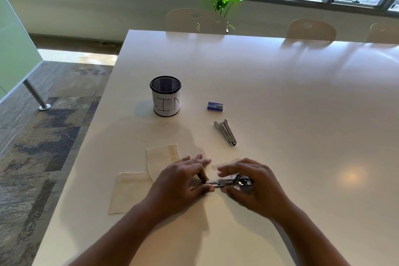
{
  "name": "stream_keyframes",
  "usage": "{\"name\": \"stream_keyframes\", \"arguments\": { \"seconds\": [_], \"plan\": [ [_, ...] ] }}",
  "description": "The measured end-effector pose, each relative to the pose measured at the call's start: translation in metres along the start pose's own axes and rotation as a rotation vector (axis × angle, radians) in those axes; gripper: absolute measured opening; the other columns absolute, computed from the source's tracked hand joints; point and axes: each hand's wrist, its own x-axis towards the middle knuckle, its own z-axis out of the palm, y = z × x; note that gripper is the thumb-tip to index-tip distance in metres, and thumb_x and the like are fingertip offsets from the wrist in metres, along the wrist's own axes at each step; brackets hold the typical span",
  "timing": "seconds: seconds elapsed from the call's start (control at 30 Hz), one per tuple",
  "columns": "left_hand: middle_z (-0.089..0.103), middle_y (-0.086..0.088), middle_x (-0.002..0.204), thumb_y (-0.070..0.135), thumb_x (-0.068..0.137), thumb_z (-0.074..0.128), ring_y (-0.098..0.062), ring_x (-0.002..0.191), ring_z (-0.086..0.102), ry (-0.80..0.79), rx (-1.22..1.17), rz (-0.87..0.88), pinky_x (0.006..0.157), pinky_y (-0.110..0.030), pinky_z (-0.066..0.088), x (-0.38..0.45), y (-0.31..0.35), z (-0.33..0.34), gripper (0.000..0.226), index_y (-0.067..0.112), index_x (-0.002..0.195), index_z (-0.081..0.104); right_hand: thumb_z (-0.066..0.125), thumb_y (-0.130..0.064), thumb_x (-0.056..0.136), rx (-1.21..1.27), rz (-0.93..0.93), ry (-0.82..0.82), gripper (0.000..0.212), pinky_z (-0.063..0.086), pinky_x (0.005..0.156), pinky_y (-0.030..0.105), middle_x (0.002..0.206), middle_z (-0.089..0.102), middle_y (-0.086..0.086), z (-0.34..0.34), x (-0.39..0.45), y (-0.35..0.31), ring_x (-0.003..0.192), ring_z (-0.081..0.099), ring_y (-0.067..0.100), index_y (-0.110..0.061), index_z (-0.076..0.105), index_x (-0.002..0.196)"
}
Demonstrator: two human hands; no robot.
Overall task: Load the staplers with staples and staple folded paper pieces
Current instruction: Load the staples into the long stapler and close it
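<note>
Your left hand [183, 181] pinches the stapler [228, 182] tip, right hand [252, 183] fingers curl around its body; small, stiff, slick metal, so grip its sides.

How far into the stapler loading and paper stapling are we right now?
Early. Nothing looks finished. In hand: left hand and right hand grip an opened stapler. Left: second stapler lies untouched near the staple box; folded paper pieces await stapling.

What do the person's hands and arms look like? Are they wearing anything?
Both arms are bare with no sleeves showing. The left hand and right hand wear no gloves, and I see no rings, watch or bracelets.
</note>
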Motion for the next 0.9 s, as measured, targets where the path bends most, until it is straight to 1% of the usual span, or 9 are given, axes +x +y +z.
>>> {"name": "stream_keyframes", "arguments": {
  "seconds": [0.13, 0.2, 0.27, 0.47, 0.53, 0.63, 0.8, 0.9],
  "plan": [
    [0.057, 0.016, 0.145, 0.053, 0.086, 0.073, 0.002, 0.142, 0.043, -0.001, -0.003, 0.002, 0.12, -0.032, 0.036, 0.0, 0.001, -0.001, 0.022, 0.033, 0.092, 0.068, 0.087, -0.034, 0.082, -0.038, -0.033, 0.015, 0.026, 0.058, 0.083, 0.037, 0.116, 0.07, -0.019, -0.003, 0.001, -0.001, 0.109, 0.068, 0.009, -0.027, 0.075, 0.104],
    [0.057, 0.016, 0.144, 0.054, 0.084, 0.073, 0.003, 0.142, 0.042, -0.002, -0.006, 0.005, 0.121, -0.032, 0.035, -0.001, 0.001, -0.001, 0.022, 0.035, 0.091, 0.066, 0.086, -0.038, 0.081, -0.087, -0.036, 0.02, 0.021, 0.056, 0.081, 0.036, 0.12, 0.067, -0.017, -0.004, 0.0, -0.002, 0.109, 0.065, 0.011, -0.028, 0.073, 0.096],
    [0.056, 0.017, 0.145, 0.054, 0.081, 0.075, 0.004, 0.143, 0.04, -0.011, 0.005, 0.007, 0.122, -0.031, 0.033, -0.001, 0.002, -0.001, 0.024, 0.034, 0.092, 0.066, 0.084, -0.043, 0.082, -0.138, -0.033, 0.012, 0.02, 0.056, 0.079, 0.033, 0.123, 0.063, -0.015, -0.003, -0.002, -0.003, 0.111, 0.061, 0.011, -0.03, 0.072, 0.092],
    [0.053, 0.018, 0.147, 0.053, 0.08, 0.077, 0.003, 0.145, 0.037, -0.022, 0.006, -0.005, 0.122, -0.033, 0.034, -0.001, 0.004, -0.002, 0.026, 0.034, 0.095, 0.067, 0.076, -0.054, 0.087, -0.21, -0.031, -0.013, 0.024, 0.058, 0.076, 0.032, 0.126, 0.061, -0.013, -0.001, -0.003, -0.009, 0.113, 0.058, 0.008, -0.032, 0.071, 0.093],
    [0.054, 0.017, 0.148, 0.053, 0.08, 0.077, 0.002, 0.145, 0.038, -0.023, 0.005, 0.003, 0.122, -0.034, 0.034, -0.002, 0.004, -0.002, 0.026, 0.033, 0.095, 0.067, 0.076, -0.055, 0.087, -0.198, -0.034, -0.015, 0.024, 0.057, 0.076, 0.033, 0.125, 0.061, -0.012, 0.001, -0.002, -0.012, 0.113, 0.058, 0.009, -0.031, 0.072, 0.094],
    [0.054, 0.016, 0.147, 0.053, 0.081, 0.078, 0.003, 0.144, 0.037, -0.01, 0.004, 0.008, 0.122, -0.031, 0.033, -0.002, 0.004, -0.002, 0.027, 0.033, 0.096, 0.067, 0.075, -0.057, 0.088, -0.177, -0.033, -0.028, 0.026, 0.057, 0.077, 0.034, 0.126, 0.061, -0.013, 0.004, -0.001, -0.015, 0.115, 0.058, 0.009, -0.032, 0.073, 0.097],
    [0.053, 0.014, 0.149, 0.055, 0.082, 0.077, 0.003, 0.145, 0.036, -0.014, 0.005, 0.026, 0.122, -0.03, 0.032, -0.001, 0.001, -0.001, 0.028, 0.033, 0.094, 0.065, 0.073, -0.058, 0.09, -0.171, -0.043, -0.041, 0.027, 0.056, 0.08, 0.03, 0.124, 0.062, -0.014, 0.008, 0.002, -0.021, 0.116, 0.057, 0.007, -0.033, 0.073, 0.1],
    [0.053, 0.014, 0.149, 0.052, 0.081, 0.078, 0.002, 0.145, 0.037, -0.013, 0.004, 0.021, 0.122, -0.031, 0.032, -0.001, 0.0, 0.0, 0.027, 0.031, 0.093, 0.067, 0.072, -0.057, 0.091, -0.149, -0.048, -0.056, 0.026, 0.056, 0.083, 0.032, 0.124, 0.061, -0.013, 0.011, 0.004, -0.023, 0.118, 0.057, 0.008, -0.034, 0.073, 0.104]
  ]
}}
